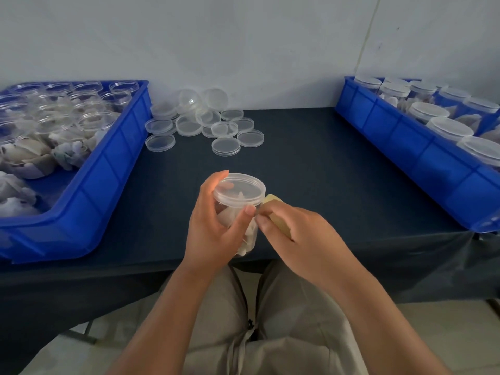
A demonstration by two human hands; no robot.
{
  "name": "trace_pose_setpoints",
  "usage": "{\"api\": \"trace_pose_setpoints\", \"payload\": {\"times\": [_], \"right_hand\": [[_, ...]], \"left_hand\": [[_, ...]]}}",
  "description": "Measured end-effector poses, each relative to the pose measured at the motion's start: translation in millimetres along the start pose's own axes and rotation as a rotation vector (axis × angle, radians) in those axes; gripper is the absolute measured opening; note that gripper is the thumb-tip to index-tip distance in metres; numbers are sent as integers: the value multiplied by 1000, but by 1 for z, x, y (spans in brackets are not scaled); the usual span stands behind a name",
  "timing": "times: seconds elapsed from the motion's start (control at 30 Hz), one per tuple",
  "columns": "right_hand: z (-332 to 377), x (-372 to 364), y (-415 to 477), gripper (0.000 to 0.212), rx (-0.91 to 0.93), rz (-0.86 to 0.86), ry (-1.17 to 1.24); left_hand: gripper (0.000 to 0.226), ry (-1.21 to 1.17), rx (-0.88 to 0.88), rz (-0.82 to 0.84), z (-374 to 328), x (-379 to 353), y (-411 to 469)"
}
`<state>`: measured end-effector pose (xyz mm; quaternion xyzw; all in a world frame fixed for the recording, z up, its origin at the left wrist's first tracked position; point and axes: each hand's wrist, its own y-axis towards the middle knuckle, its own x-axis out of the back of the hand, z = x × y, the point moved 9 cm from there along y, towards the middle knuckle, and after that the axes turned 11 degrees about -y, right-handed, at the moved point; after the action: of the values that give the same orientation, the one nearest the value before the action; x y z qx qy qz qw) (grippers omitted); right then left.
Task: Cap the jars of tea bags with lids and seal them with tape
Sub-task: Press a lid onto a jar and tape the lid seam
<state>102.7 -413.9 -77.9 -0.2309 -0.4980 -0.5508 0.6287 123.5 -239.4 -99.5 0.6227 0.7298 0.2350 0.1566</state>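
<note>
Head view, left hand (213, 228) grips teabag jar (238, 193), right hand (305, 239) grips tape (272, 199)

The clear round plastic jar of white tea bags (228, 215) is upright at near centre. A clear plastic lid (239, 189) caps it. The tan tape roll (272, 199) sits just beside its right side.

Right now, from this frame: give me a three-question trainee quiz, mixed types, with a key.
1. True or false: the jar gripped by the left hand already has its lid on.
2. Which side's blue bin holds the capped jars? A) left B) right
3. Fill in: the right hand holds a roll of ____ beside the jar's rim.
Key: 1 true; 2 B, the right blue bin; 3 tape.
</note>
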Motion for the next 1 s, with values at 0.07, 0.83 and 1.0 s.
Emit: {"api": "trace_pose_setpoints", "payload": {"times": [0.07, 0.83, 1.0], "right_hand": [[-2, -2, -2, 21, 18, 80, -2], [-62, -2, 12, 54, -95, 132, 5], [-56, 1, 13, 64, -83, 112, 5]], "left_hand": [[63, -18, 23, 23, 1, 1, 2], [75, -197, 181, 423, 23, -19, 30], [99, -329, 265, 443, 38, -23, 23]]}}
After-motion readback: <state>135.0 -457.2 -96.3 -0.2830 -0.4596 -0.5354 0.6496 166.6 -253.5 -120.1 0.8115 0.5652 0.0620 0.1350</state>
